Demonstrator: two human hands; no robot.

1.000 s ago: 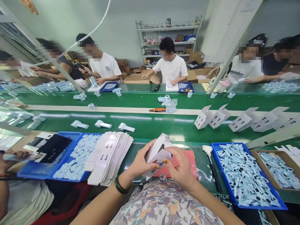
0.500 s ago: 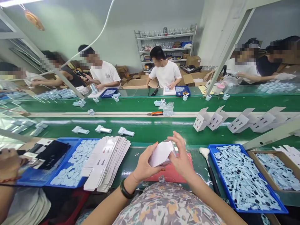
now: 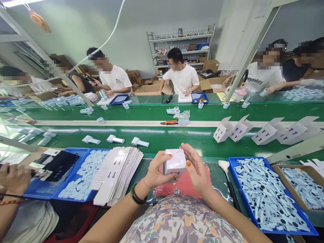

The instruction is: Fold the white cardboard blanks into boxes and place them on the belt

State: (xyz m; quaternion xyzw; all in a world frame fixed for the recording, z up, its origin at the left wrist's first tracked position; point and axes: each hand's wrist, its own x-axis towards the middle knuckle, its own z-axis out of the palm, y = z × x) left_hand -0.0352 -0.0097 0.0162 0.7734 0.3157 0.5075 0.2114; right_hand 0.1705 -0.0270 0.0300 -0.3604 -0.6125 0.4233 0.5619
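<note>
A small white carton (image 3: 175, 161) is upright in front of me, its top flap folded down flat. Around its left side, my left hand (image 3: 156, 168) grips it with the thumb at the top edge and fingers beneath. My right hand (image 3: 198, 170) is at the carton's right side, fingers stretched out and thumb apart; whether it touches the carton is hard to tell. Below the hands lies a red mat (image 3: 192, 185) on the green bench. A stack of flat printed cartons (image 3: 117, 173) leans to the left of my left hand.
To the right are a black-handled mallet (image 3: 229, 184), a blue tray (image 3: 272, 194) of light-blue parts and a cardboard box (image 3: 298, 185) of similar parts. Open white boxes (image 3: 224, 130) stand on the green belt (image 3: 172, 135). A co-worker's hand (image 3: 16, 179) is at the left.
The carton's top flap has gone from raised to folded flat. My right fingers have come off the flap to the carton's right side. Items on the near belt have shifted slightly right.
</note>
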